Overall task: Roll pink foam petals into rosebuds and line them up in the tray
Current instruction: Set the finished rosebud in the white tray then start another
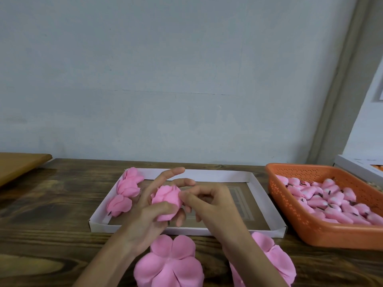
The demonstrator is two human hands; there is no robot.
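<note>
Head view: we look down on both hands meeting over a white cardboard tray (pixel 267 206) that sits on a dark wooden table (pixel 51 204).
Left hand (pixel 151 214): we grip the rosebud with it. The thumb lies across the bud's lower front and the lower fingers curl under its base. The index and middle fingers stretch out behind it, towards the wall.
Right hand (pixel 209 204): the fingers are bent, and thumb and fingertips pinch the bud's right-hand edge.
Rosebud (pixel 166 200): it is held between our two hands, above the tray's left half. Its long axis runs from us towards the wall. The ruffled open end points up and away, and the narrow base points down towards us into the left palm.
Rolled rosebuds (pixel 128 188): these lie just left of our left hand, in a short line along the tray's left wall. The nearest one points its dark stem tip towards the near left corner.
Flat petal pieces (pixel 169 264): one is spread open on the table under our wrists, in front of the tray. A second (pixel 275 257) shows to the right of the right forearm.
Orange basket (pixel 290 206): it stands well to the right of our right hand, just beside the tray. It is filled with small pink bud cores (pixel 331 201).
</note>
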